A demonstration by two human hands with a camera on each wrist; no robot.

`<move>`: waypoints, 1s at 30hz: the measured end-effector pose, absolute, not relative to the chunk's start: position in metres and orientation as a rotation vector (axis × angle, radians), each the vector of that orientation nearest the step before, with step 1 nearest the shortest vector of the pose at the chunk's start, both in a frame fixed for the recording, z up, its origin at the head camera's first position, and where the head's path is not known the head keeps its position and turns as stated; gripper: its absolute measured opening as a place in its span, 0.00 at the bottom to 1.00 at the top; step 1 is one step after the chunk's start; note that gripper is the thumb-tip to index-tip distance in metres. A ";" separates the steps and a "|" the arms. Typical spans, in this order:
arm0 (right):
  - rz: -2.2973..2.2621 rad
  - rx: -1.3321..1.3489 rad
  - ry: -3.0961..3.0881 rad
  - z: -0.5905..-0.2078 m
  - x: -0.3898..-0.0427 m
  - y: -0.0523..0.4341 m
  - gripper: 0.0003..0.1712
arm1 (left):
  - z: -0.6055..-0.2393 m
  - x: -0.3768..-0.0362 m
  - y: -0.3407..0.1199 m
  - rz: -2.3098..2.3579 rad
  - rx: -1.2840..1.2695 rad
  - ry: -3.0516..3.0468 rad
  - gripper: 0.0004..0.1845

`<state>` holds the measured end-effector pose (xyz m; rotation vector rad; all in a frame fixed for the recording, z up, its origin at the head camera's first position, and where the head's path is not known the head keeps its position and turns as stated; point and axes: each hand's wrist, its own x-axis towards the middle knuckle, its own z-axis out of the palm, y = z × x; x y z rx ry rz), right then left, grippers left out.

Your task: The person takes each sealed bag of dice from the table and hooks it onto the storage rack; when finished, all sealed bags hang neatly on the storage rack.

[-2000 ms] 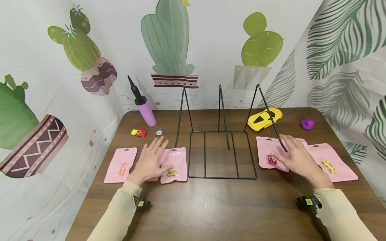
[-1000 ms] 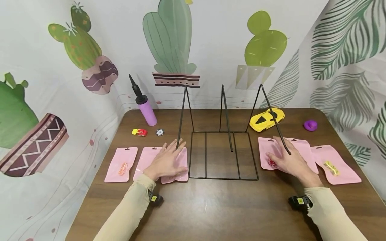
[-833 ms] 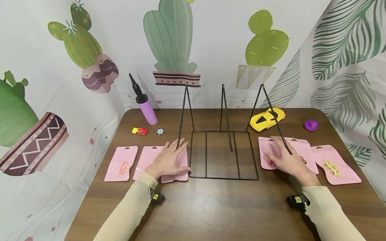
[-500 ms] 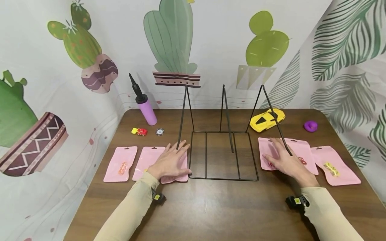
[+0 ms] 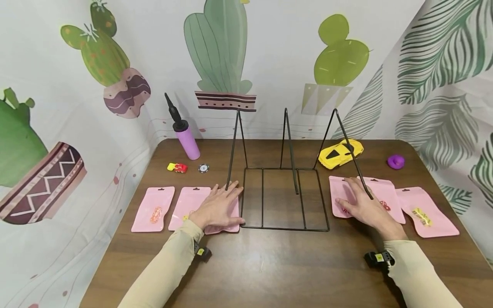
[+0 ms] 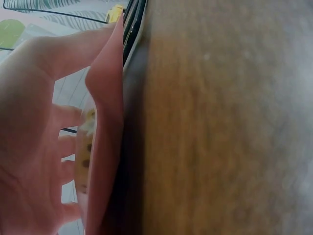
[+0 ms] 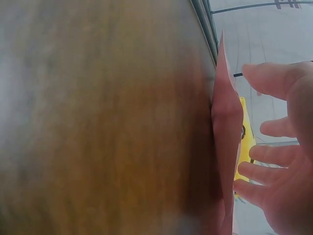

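My left hand [image 5: 216, 208] lies spread over a pink zip pouch [image 5: 233, 210], fingers straight and the thumb out by the rack's front corner. In the left wrist view the fingers reach along that pouch [image 6: 108, 103], where yellow dotted dice [image 6: 85, 157] show. On the other side, my right hand [image 5: 367, 209] hovers over a pink pouch with red dice [image 5: 337, 194], fingers extended and apart. The right wrist view shows a gap between the thumb and this pouch [image 7: 226, 122]. Between the hands stands a black wire rack [image 5: 262, 196] with three upright hooks.
More pink pouches flank the hands: one with orange dice [image 5: 153, 205] far left, one with yellow items [image 5: 427, 214] far right. Behind are a purple pump [image 5: 188, 143], small toy car [image 5: 178, 167], poker chip [image 5: 203, 168], yellow toy car [image 5: 340, 154] and purple duck-like toy [image 5: 396, 161].
My left hand has moved right, from between two pouches onto the one beside the rack. The right hand has shifted slightly left over its pouch. In the last half second both are nearly still.
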<state>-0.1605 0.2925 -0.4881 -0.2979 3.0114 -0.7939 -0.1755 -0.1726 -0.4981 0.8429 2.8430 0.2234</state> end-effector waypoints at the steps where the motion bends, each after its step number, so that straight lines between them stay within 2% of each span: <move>1: -0.791 -0.297 3.016 -0.488 -0.160 0.293 0.47 | -0.498 -0.175 -0.172 0.218 0.846 2.839 0.57; 12: -0.788 -0.370 2.956 -0.491 -0.161 0.288 0.47 | -0.498 -0.172 -0.169 0.152 0.852 2.793 0.56; 30: -0.670 -0.315 2.930 -0.487 -0.159 0.290 0.48 | -0.495 -0.176 -0.167 0.108 0.829 2.762 0.59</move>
